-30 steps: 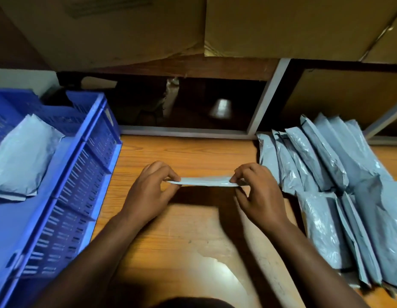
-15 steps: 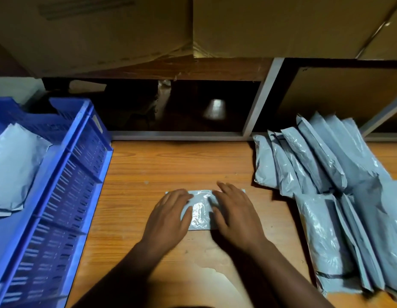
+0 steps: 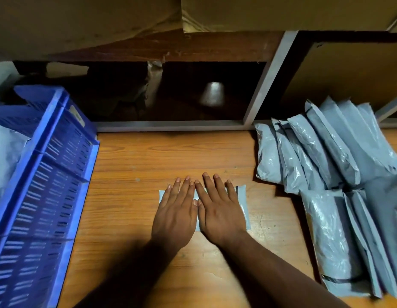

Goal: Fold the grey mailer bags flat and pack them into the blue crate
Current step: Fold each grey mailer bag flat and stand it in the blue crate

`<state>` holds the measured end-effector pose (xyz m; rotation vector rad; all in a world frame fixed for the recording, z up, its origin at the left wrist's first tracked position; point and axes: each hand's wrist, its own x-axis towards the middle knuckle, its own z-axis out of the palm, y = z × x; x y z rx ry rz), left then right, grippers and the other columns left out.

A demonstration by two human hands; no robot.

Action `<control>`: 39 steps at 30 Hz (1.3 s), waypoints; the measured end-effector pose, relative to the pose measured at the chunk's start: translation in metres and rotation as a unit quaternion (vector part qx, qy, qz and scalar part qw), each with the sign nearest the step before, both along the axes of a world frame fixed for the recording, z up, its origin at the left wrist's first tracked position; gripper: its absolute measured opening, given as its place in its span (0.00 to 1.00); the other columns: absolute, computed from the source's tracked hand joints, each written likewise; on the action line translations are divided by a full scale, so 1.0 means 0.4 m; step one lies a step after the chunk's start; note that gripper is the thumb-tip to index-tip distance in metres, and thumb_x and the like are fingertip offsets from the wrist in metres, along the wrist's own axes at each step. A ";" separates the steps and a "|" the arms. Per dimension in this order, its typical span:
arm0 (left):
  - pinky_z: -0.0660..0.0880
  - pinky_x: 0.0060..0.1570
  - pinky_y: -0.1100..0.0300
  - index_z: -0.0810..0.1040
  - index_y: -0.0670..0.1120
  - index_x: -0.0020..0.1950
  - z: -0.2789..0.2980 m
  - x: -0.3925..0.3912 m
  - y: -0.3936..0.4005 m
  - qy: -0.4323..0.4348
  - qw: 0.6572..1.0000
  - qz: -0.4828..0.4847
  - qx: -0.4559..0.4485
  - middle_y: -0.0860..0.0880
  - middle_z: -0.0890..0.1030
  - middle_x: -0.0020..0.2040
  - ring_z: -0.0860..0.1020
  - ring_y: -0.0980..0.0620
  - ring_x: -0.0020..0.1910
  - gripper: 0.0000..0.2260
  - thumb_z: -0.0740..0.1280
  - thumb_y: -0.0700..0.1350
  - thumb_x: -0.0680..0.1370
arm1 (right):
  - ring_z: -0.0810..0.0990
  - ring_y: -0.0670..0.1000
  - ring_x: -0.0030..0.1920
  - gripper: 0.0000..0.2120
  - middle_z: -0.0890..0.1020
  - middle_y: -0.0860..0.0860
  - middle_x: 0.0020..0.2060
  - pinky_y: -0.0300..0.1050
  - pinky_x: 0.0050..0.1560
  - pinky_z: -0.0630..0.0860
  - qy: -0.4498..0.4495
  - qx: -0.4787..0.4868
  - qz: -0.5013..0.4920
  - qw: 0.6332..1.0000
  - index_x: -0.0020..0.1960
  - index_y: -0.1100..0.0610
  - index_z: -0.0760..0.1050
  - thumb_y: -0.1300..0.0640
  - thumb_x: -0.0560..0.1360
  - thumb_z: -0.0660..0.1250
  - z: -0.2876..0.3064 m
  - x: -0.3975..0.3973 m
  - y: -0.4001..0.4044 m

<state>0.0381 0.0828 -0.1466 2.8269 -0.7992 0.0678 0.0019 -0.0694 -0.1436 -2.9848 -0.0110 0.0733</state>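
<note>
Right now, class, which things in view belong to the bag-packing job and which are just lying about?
Job: folded mailer bag under left hand and right hand; pile of grey mailer bags; blue crate.
Lying about: cardboard boxes; metal shelf frame.

A folded bag (image 3: pixel 243 204) lies flat on the desk (image 3: pixel 130 165), in the middle. Both hands lie side by side on top of it, the left hand (image 3: pixel 175 215) touching the right hand (image 3: pixel 219 213). The crate (image 3: pixel 48 185) sits to the left with a bag (image 3: pixel 6 158) in it. A pile of bags (image 3: pixel 337 174) lies to the right. A shelf (image 3: pixel 170 125) is behind.
</note>
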 end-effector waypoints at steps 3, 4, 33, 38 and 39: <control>0.59 0.78 0.45 0.66 0.41 0.79 -0.007 0.002 -0.005 -0.007 1.000 0.001 0.011 0.44 0.65 0.80 0.60 0.44 0.81 0.23 0.49 0.49 0.87 | 0.53 0.60 0.82 0.27 0.56 0.55 0.83 0.64 0.79 0.51 0.008 -0.002 0.004 1.000 0.83 0.51 0.57 0.47 0.86 0.47 -0.002 0.007 0.001; 0.58 0.79 0.46 0.65 0.41 0.80 -0.008 0.002 -0.005 -0.007 1.000 0.002 0.011 0.44 0.65 0.80 0.60 0.44 0.81 0.23 0.49 0.48 0.87 | 0.53 0.60 0.82 0.27 0.56 0.55 0.83 0.64 0.79 0.51 0.009 0.000 0.002 1.000 0.83 0.51 0.57 0.46 0.86 0.47 -0.003 0.008 0.002; 0.49 0.81 0.49 0.57 0.46 0.83 0.039 0.009 0.027 0.058 0.998 0.021 -0.029 0.49 0.56 0.83 0.52 0.53 0.83 0.32 0.36 0.60 0.84 | 0.55 0.54 0.82 0.28 0.61 0.53 0.82 0.57 0.82 0.49 -0.005 0.063 0.026 0.998 0.82 0.56 0.60 0.44 0.86 0.46 0.056 0.008 -0.037; 0.58 0.78 0.45 0.65 0.40 0.79 0.002 -0.005 0.014 -0.001 1.000 0.009 0.023 0.43 0.66 0.80 0.62 0.45 0.80 0.25 0.48 0.52 0.88 | 0.55 0.56 0.82 0.28 0.60 0.53 0.82 0.60 0.81 0.52 -0.009 0.008 0.013 1.000 0.83 0.56 0.59 0.46 0.86 0.46 0.009 0.003 -0.014; 0.60 0.78 0.44 0.66 0.39 0.79 -0.001 -0.004 0.012 -0.017 1.000 0.008 0.017 0.42 0.66 0.79 0.62 0.44 0.80 0.24 0.51 0.50 0.88 | 0.54 0.56 0.83 0.28 0.59 0.53 0.82 0.60 0.81 0.51 -0.007 0.006 0.012 1.000 0.83 0.56 0.58 0.46 0.86 0.46 0.009 0.007 -0.014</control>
